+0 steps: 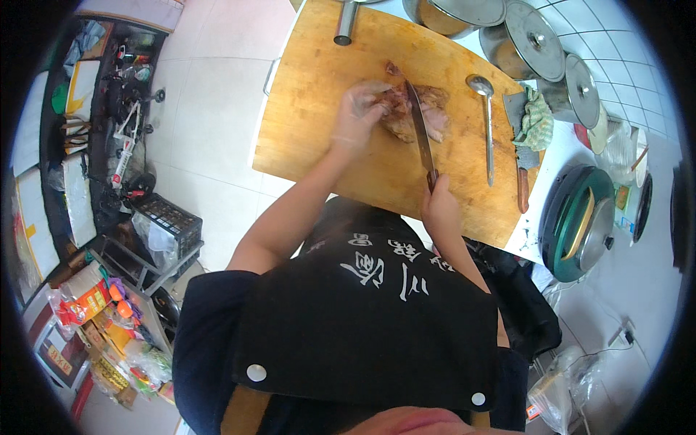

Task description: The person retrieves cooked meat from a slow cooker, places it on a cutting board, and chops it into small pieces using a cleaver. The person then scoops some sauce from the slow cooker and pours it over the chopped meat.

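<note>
A chunk of cooked meat (399,117) lies on the wooden cutting board (315,130), its cut side showing pink at the right. My left hand (359,111), in a thin clear plastic glove and slightly blurred, grips the meat's left side with the fingertips. In my right hand (441,204) is the handle of a long knife (418,119). The blade points away from me and lies across the meat, right of my left fingers. Just beyond the knife tip, a small scrap of meat (391,68) rests on the board.
A metal ladle (488,130) lies on the board's right side. Near the right edge are a wood-handled cleaver (523,187) and a checked cloth (537,119). Lidded steel pots (522,41) line the back right. A green round appliance (582,223) stands at the right.
</note>
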The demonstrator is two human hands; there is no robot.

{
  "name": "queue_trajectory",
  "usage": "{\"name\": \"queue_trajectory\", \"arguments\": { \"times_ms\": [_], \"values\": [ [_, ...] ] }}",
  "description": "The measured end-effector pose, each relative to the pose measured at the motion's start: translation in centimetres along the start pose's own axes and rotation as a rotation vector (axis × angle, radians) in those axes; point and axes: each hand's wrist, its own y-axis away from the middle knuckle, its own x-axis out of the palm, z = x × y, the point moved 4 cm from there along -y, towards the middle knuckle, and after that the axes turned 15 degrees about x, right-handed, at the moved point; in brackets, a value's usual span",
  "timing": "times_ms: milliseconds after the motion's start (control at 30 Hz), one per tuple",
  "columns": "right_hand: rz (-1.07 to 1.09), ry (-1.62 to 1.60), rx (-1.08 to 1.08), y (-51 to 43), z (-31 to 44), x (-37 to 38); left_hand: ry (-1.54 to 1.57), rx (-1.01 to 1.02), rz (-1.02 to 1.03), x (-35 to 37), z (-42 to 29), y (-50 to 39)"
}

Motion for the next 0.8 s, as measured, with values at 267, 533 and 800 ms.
{"name": "queue_trajectory", "arguments": {
  "times_ms": [267,533,800],
  "values": [
    [-0.018,-0.061,-0.046,-0.7,-1.7,-1.7,-0.053,0.032,-0.032,-1.0,0.8,0.3],
    [-0.176,-0.156,-0.101,-0.4,-4.2,-5.2,-0.113,0.026,0.062,-2.5,-3.1,-2.6],
    [-0.098,-0.052,-0.025,1.7,-1.3,-4.2,-0.122,0.007,-0.014,-3.6,-4.2,-2.9]
  ]
}}
